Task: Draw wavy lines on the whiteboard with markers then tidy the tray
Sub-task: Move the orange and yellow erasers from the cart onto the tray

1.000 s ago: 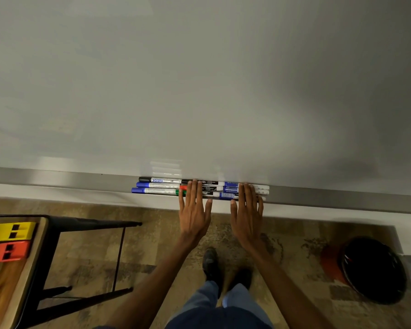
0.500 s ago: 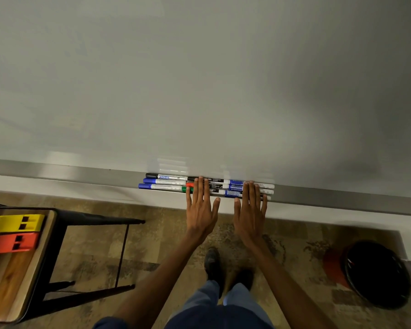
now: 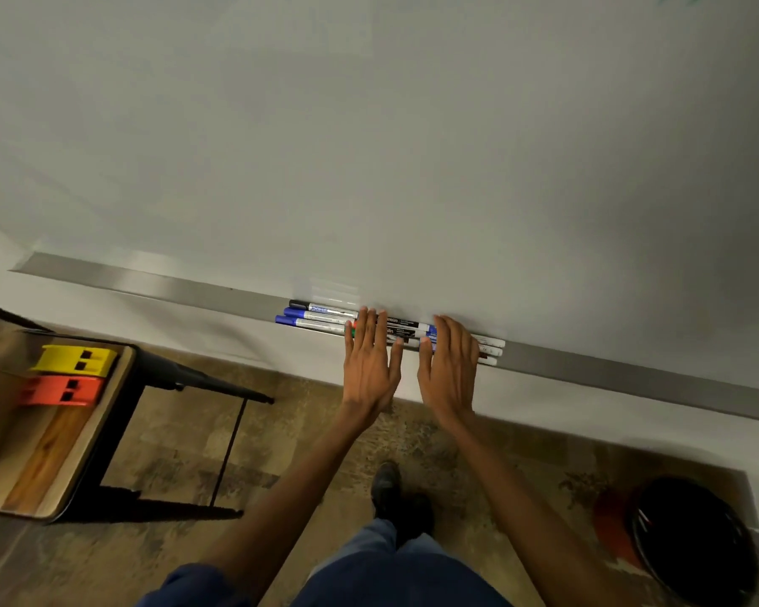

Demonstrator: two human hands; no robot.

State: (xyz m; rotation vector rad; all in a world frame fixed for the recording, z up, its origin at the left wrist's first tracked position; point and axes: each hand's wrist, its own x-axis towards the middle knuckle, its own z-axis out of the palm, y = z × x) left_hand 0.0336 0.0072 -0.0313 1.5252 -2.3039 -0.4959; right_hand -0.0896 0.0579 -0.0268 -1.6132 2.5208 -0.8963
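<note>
Fingers [image 3: 371, 332] of the left hand [image 3: 367, 370] and the right hand [image 3: 450, 370] lie straight and close together, palms down. Their tips rest on the markers [image 3: 406, 325], and neither hand curls round anything. The two hands sit side by side, just apart, with both bare forearms reaching up from the bottom edge.

Nearest the camera are blue trousers [image 3: 391, 571] and a dark shoe [image 3: 386, 484] on a mottled brown floor [image 3: 303, 440]. To the left stands a wooden-topped table [image 3: 62, 453] on black metal legs. It carries a yellow block [image 3: 73, 360] and an orange block [image 3: 60, 391], touching along one long side. To the right, on the floor, sits a round black container [image 3: 693, 532] with something orange-red against its left side.

Beyond the hands, the grey metal tray [image 3: 150, 284] runs along the foot of the whiteboard [image 3: 369, 146]. The markers lie in it lengthwise, bunched in about three rows. One black cap and two blue caps stick out to the left of the left hand, and a green cap and a red cap show at its edge. Black-labelled barrels show between the hands, and white ends stick out past the right hand. The whiteboard's lower part is bare, with a blurred green trace at its top right edge.
</note>
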